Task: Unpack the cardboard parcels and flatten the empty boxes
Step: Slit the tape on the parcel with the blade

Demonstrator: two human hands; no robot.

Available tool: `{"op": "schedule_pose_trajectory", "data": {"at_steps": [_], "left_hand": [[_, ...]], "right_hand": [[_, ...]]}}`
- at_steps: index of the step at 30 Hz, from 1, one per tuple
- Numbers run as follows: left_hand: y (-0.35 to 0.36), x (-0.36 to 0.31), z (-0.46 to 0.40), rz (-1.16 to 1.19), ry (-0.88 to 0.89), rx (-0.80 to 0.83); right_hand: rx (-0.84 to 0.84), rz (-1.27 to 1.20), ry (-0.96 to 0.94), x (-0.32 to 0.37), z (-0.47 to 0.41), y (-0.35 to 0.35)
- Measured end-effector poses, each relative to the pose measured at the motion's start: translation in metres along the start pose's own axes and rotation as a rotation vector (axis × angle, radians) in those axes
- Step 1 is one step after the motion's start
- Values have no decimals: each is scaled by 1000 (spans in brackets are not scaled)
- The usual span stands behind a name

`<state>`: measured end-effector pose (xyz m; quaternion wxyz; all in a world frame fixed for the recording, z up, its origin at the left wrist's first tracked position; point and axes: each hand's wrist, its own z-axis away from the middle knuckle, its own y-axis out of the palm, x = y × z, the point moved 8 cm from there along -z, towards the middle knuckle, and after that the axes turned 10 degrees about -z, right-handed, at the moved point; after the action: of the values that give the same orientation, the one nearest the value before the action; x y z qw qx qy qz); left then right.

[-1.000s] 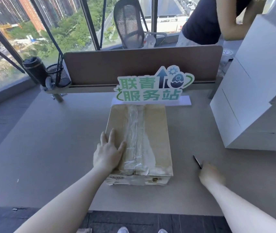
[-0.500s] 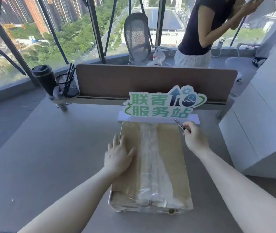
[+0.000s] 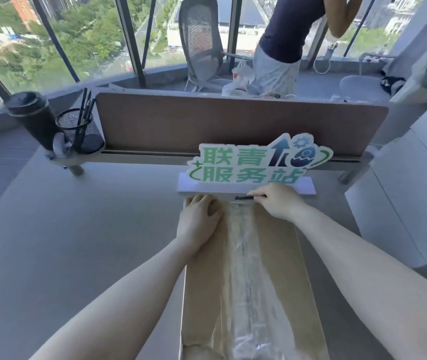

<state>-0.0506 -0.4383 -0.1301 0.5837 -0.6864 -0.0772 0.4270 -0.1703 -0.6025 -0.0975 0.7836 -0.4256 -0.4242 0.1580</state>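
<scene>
A long brown cardboard parcel (image 3: pixel 280 268) lies flat on the grey desk (image 3: pixel 77 242), a wide strip of clear tape (image 3: pixel 243 255) running down its middle seam. My left hand (image 3: pixel 198 222) rests on the parcel's far left corner, fingers reaching over the far edge. My right hand (image 3: pixel 277 201) grips a thin black blade or pen (image 3: pixel 244 197), its tip at the far end of the tape strip. The parcel is closed.
A green and white sign (image 3: pixel 254 165) on a white base stands just behind the parcel. White boxes (image 3: pixel 402 216) are stacked at the right. A mesh pen holder (image 3: pixel 79 131) and dark tumbler (image 3: pixel 30 118) sit far left. Another person (image 3: pixel 282 48) stands beyond the brown divider (image 3: pixel 233 123).
My right hand picked the black tool off the desk and carried it to the parcel's far end. My left hand slid forward to the far left corner. The view moved closer.
</scene>
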Motion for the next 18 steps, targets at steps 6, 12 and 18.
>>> {"op": "schedule_pose_trajectory", "data": {"at_steps": [6,12,18], "left_hand": [[-1,2,2,-24,-21,-34],[-1,2,2,-2,-31,-51],[2,3,2,-41,-46,-39]], "right_hand": [[178,49,-81,19,-26,4],[209,85,-138,23,-44,-2],[314,113,-183,32,-44,9]]}}
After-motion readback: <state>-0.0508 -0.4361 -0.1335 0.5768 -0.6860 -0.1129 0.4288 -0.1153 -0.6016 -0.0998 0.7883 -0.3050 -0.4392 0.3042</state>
